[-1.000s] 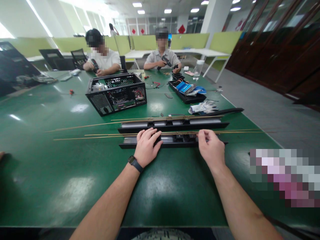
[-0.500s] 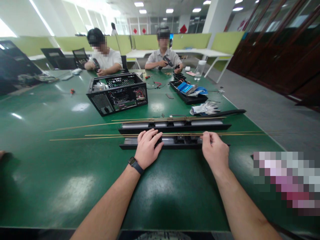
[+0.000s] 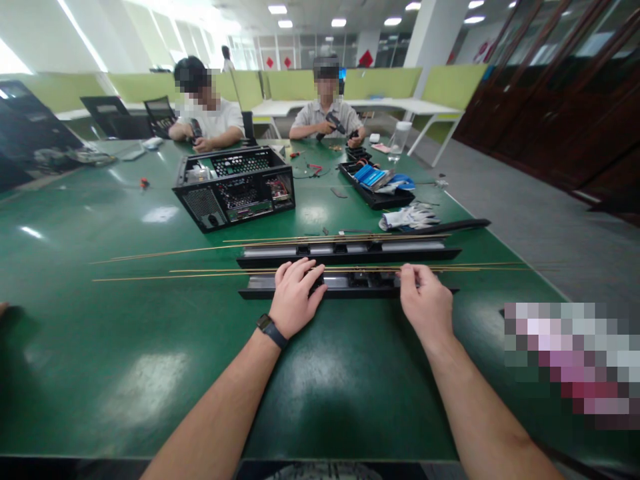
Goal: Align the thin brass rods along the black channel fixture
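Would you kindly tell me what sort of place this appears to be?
Probably an office doubling as a hands-on workspace: yellow-green partitions stand in the background, while a computer case with its insides showing sits on the large green table.

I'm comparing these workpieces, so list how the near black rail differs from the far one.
Cover: the left hand hides a stretch of the near rail; the far rail is almost uncovered by hands.
Sticks: the near rail's sticks reach well past both its ends; the far rail's sticks reach well past only its left end.
Shared: both are long, with black edges and paler insides, lying roughly parallel on the green table.
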A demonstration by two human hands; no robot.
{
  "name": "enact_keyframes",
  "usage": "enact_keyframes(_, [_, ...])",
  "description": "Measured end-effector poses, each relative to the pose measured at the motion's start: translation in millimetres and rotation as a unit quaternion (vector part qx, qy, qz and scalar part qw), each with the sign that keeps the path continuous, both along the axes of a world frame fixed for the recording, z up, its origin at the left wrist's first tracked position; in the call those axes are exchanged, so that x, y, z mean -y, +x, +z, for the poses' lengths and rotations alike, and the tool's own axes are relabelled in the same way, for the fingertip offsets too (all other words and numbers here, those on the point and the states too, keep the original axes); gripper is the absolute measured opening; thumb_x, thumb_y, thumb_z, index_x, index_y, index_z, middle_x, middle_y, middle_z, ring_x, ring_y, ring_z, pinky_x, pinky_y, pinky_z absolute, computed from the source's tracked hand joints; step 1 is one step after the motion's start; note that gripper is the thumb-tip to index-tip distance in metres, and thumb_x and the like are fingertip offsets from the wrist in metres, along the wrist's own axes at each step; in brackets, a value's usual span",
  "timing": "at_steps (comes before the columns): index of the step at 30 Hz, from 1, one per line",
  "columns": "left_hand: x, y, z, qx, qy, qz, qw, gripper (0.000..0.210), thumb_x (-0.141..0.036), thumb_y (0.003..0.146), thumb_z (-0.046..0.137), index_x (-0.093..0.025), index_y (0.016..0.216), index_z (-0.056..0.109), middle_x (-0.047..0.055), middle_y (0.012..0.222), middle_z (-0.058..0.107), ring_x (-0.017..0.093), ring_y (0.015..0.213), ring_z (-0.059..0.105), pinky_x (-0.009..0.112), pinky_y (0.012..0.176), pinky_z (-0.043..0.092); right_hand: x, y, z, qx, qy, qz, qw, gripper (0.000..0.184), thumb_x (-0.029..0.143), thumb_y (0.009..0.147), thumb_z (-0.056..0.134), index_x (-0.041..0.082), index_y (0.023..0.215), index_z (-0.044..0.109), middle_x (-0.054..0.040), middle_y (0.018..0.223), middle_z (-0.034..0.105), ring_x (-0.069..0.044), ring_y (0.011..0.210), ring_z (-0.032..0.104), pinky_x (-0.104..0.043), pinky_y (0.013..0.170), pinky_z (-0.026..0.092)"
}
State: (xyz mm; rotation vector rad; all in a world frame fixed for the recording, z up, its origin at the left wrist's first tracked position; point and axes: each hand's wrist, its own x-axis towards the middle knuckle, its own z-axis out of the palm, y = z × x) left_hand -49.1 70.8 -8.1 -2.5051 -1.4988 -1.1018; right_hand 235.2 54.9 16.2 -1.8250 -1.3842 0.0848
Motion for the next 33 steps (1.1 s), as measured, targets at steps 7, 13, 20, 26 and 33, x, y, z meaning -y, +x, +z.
enact_keyframes(7, [-0.5,-0.5,0.0,0.003,-0.002,0.001,1.0,0.036,-0.033,0.106,0.067,-0.028,0.141,0.07,0.011,0.147,0.072,0.031,0.145,0.062,0.056,0.128,0.035,-0.4,-2.2,-1.6,-0.006,0.026,0.019,0.999,0.047,0.057,0.103,0.048,0.021,0.103,0.077,-0.0118,0.092,0.082,-0.028,0.09,0.077,-0.035,0.085,0.053])
enact_keyframes(13, [-0.8,-1.0,-0.7,0.001,0.004,0.0,1.0,0.036,-0.034,0.105,0.067,-0.028,0.141,0.071,0.011,0.146,0.073,0.032,0.145,0.062,0.057,0.128,0.035,-2.4,0.7,-2.4,-0.008,0.019,0.008,1.0,0.047,0.058,0.103,0.047,0.022,0.098,0.076,-0.0119,0.09,0.082,-0.027,0.087,0.077,-0.035,0.084,0.053])
enact_keyframes(20, [-1.8,-1.5,-1.4,0.005,0.012,-0.004,1.0,0.035,-0.034,0.105,0.068,-0.026,0.139,0.071,0.013,0.146,0.073,0.033,0.144,0.063,0.057,0.126,0.036,0.8,-7.3,-0.2,-0.022,0.026,0.045,0.998,0.045,0.059,0.103,0.05,0.023,0.097,0.075,-0.0105,0.091,0.082,-0.026,0.088,0.078,-0.034,0.086,0.055])
enact_keyframes(26, [-2.6,-2.0,-1.9,0.005,0.014,-0.003,1.0,0.036,-0.034,0.105,0.068,-0.025,0.139,0.072,0.013,0.146,0.073,0.033,0.144,0.063,0.056,0.126,0.036,0.0,-6.1,-0.1,-0.026,0.023,0.043,0.998,0.045,0.059,0.103,0.049,0.022,0.097,0.075,-0.0104,0.09,0.082,-0.026,0.089,0.077,-0.034,0.087,0.054])
enact_keyframes(33, [-3.0,-1.4,-2.4,0.001,0.016,-0.001,1.0,0.035,-0.034,0.105,0.069,-0.025,0.139,0.071,0.012,0.145,0.074,0.032,0.144,0.063,0.055,0.126,0.036,-3.1,-2.7,-4.2,-0.022,0.034,0.043,0.998,0.049,0.061,0.103,0.047,0.021,0.097,0.076,-0.0104,0.085,0.08,-0.026,0.082,0.075,-0.034,0.083,0.053])
